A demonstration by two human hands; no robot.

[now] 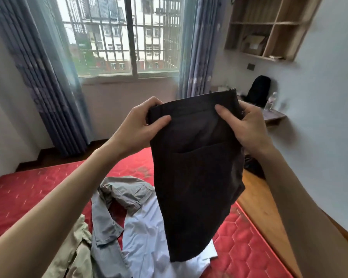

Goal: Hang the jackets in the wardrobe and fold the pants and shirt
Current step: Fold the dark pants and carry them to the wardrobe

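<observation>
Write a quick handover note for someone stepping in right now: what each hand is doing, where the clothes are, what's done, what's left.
Left hand and right hand each pinch the top edge of the dark pants, held up over the red mattress.
On the mattress: grey jacket, white shirt, beige garment, all loose and unfolded.
Done: nothing visibly folded or hung; the wardrobe is not in view.
Left: fold pants and shirt, hang jackets.

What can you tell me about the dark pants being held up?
The dark charcoal woven-fabric pants hang in the air above the red quilted mattress, folded lengthwise so they look narrow. Both hands pinch the waistband at the top: the left hand at one corner, the right hand at the other. A stitched pocket shows below the waistband. The lower end dangles over a crumpled white shirt; whether it touches the shirt cannot be told.
</observation>
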